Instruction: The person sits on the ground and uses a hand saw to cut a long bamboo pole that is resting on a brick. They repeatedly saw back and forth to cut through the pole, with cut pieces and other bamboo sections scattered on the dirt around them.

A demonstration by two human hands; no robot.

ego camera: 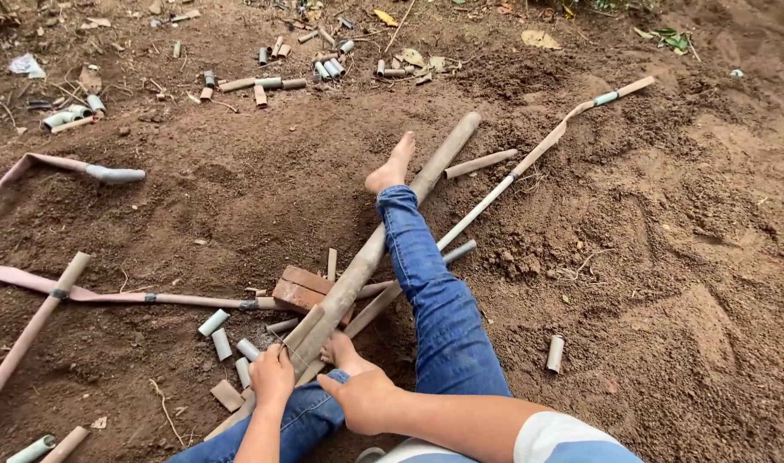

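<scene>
Since the long bamboo pole (383,236) runs from the near lap out to the far right over a brick (302,290), it looks stiff and fairly light. Left hand (273,375) grip is clenched on its near split end; right hand (362,390) rests beside it, fingers loose. Best hold: near end, clear of split edges.

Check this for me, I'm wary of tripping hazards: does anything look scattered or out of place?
Yes. Short cut tube pieces lie strewn over the bare soil near the hands, more lie at the top, and long poles cross at odd angles.

Head camera, steep downward view, close range
</scene>
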